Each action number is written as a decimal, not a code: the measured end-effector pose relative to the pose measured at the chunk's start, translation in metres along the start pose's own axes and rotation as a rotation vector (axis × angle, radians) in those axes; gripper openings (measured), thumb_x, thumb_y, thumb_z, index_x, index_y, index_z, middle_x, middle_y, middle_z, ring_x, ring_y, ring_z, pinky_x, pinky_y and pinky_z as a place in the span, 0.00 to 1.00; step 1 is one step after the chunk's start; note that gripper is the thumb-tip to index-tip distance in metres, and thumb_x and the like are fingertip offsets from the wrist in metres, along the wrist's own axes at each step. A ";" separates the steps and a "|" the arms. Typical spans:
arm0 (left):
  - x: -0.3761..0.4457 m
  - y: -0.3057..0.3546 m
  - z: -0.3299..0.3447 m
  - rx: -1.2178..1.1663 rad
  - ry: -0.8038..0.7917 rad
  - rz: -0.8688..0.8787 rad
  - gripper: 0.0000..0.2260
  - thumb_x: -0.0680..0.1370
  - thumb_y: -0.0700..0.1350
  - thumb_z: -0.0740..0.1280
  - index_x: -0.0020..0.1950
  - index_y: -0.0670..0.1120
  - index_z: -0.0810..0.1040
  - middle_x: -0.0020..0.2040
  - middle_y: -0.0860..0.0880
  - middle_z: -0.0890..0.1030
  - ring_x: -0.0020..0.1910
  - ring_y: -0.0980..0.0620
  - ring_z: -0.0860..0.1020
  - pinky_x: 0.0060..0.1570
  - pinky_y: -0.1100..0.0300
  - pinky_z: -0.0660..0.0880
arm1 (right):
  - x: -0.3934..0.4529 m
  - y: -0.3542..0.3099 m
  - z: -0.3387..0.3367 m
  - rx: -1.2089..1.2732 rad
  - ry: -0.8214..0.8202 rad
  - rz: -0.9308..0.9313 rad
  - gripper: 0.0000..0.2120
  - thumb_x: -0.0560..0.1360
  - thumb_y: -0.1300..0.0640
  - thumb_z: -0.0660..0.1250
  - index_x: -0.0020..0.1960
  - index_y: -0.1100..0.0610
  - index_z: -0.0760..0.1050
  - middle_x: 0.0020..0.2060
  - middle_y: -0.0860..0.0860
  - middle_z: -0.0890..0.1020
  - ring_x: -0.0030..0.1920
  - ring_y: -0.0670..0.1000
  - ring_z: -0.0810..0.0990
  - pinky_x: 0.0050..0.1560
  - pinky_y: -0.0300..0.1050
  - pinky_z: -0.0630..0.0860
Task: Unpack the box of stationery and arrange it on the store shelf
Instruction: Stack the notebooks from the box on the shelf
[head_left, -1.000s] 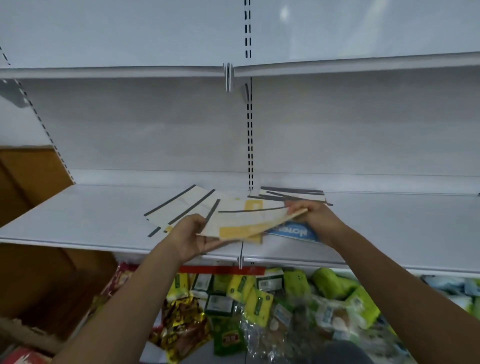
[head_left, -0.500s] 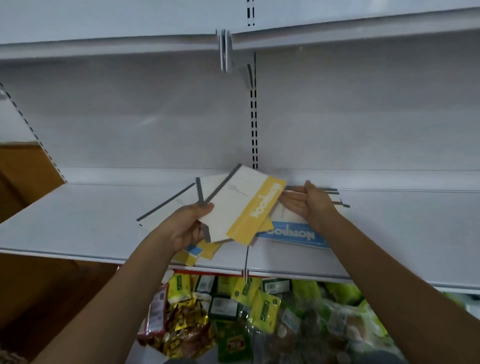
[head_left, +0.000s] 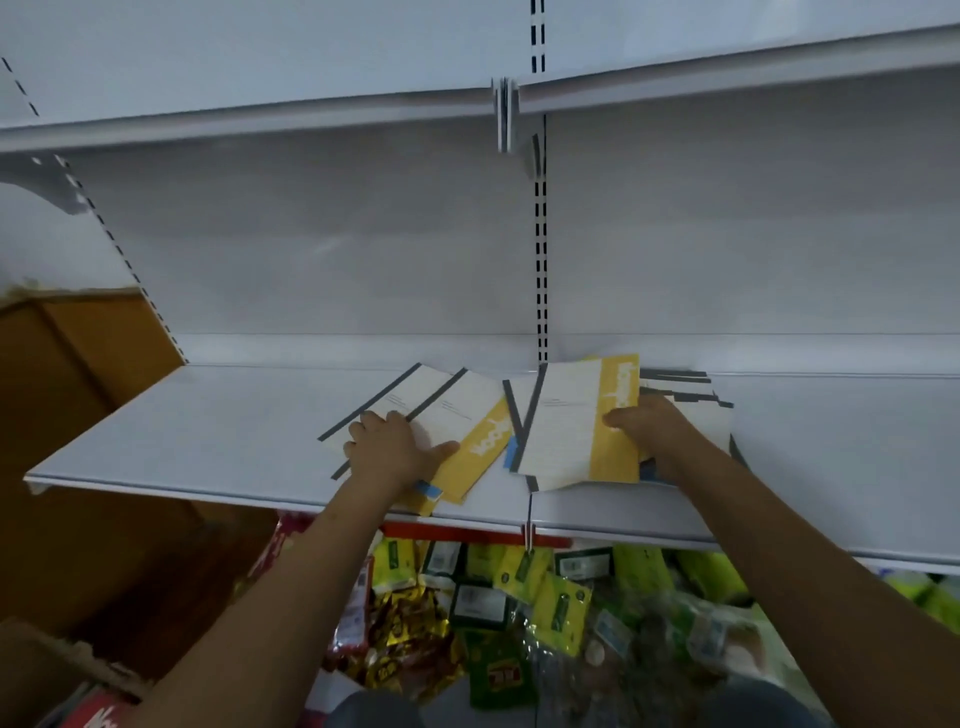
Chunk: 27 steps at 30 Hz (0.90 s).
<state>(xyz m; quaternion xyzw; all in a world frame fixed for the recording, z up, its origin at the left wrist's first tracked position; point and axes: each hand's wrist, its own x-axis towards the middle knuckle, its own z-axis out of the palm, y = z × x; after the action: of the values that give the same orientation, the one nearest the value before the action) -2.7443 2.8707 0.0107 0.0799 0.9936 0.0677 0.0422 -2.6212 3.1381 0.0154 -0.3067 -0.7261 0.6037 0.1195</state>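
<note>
Several thin white notebooks with yellow bands and dark spines lie on the white store shelf. A fanned left pile sits near the shelf's middle, and my left hand presses flat on it, thumb stretched to the right. Next to it, a white and yellow notebook lies tilted over a right stack. My right hand grips that notebook at its right edge, thumb on the yellow band and fingers hidden behind it. A blue-banded notebook shows under the stack.
An upper shelf overhangs the working shelf. Below the shelf edge lie several green and gold snack packets. Brown cartons stand at the left, and an open cardboard box edge shows at the bottom left.
The yellow-banded notebook has passed from my left hand to my right, onto the right stack. My left hand has come down flat on the left pile.
</note>
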 end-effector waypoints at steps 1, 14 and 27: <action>0.001 -0.001 -0.003 -0.069 -0.032 0.011 0.45 0.69 0.73 0.66 0.73 0.41 0.63 0.71 0.39 0.67 0.70 0.39 0.67 0.65 0.48 0.68 | -0.004 0.001 -0.003 0.004 -0.021 0.006 0.10 0.76 0.65 0.67 0.56 0.67 0.77 0.50 0.63 0.81 0.46 0.60 0.81 0.50 0.57 0.78; -0.040 0.026 -0.035 -0.889 0.104 0.164 0.13 0.79 0.53 0.68 0.52 0.42 0.75 0.47 0.43 0.81 0.43 0.46 0.80 0.42 0.53 0.80 | -0.063 -0.016 0.039 0.717 -0.101 0.101 0.11 0.83 0.55 0.57 0.61 0.57 0.73 0.50 0.58 0.80 0.45 0.56 0.80 0.41 0.52 0.77; 0.038 -0.054 -0.007 -0.150 0.092 -0.111 0.47 0.69 0.74 0.63 0.74 0.41 0.60 0.71 0.39 0.68 0.70 0.38 0.67 0.67 0.43 0.65 | -0.036 0.018 0.048 0.023 0.234 -0.102 0.08 0.75 0.58 0.69 0.51 0.61 0.76 0.41 0.53 0.79 0.41 0.54 0.78 0.39 0.45 0.72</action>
<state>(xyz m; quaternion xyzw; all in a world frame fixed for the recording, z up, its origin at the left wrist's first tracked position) -2.7909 2.8230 0.0068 0.0180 0.9896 0.1428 0.0061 -2.6137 3.0804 -0.0064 -0.3364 -0.7150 0.5651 0.2372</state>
